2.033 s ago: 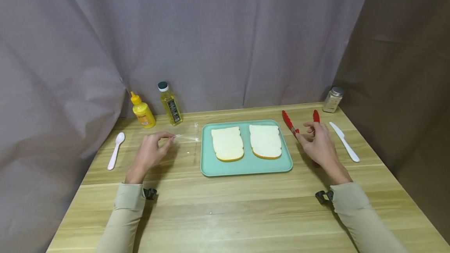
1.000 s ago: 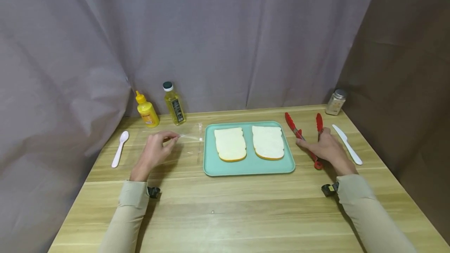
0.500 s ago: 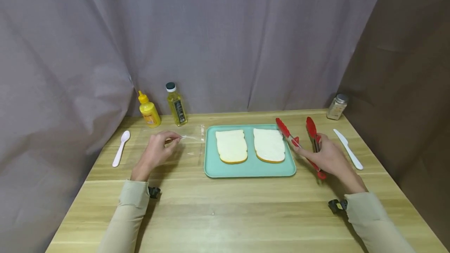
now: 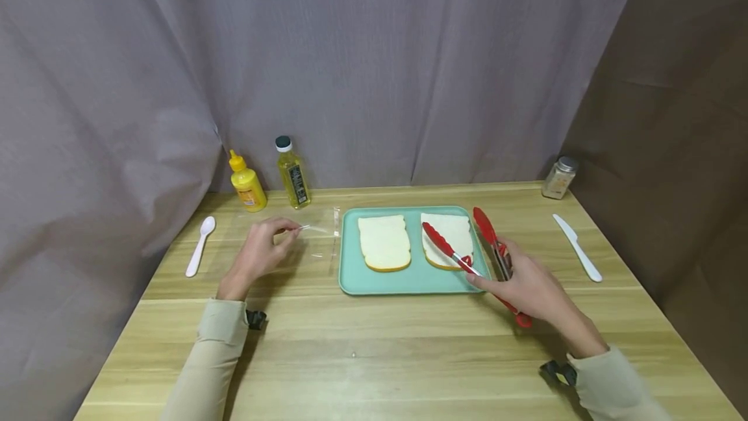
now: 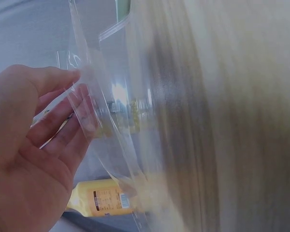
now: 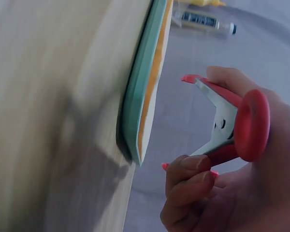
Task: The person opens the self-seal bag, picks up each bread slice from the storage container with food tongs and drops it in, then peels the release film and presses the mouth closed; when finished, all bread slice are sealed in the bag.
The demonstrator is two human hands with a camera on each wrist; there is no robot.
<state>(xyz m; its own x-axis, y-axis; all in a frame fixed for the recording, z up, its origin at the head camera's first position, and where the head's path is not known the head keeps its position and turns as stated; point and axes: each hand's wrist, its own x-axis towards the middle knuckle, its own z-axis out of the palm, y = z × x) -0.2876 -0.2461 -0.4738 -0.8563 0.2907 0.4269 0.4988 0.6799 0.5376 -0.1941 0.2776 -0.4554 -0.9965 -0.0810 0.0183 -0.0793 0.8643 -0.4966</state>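
My right hand (image 4: 532,288) grips a pair of red-tipped tongs (image 4: 460,261) with spread arms. One tong tip appears over the right bread slice (image 4: 445,220) in the head view; the other is near the right rim of the mint-green tray (image 4: 403,286). From the right wrist view, the tongs' red ring (image 6: 253,125) faces the camera and the fingers curl on the handles. My left hand (image 4: 257,255) pinches the edge of a clear plastic bag (image 5: 121,92), lifting that edge off the table. A second bread slice (image 4: 384,242) lies on the tray's left half.
Behind the bag stand a yellow squeeze bottle (image 4: 248,188) and an oil bottle (image 4: 295,177). A white spoon (image 4: 200,247) lies far left. On the right are a white knife (image 4: 577,247) and a spice jar (image 4: 559,178). Grey curtain (image 4: 374,70) backs the table.
My right hand has taken hold of the tongs, lifted them and carried them left over the tray's right side. My left hand has stayed at the bag's edge.
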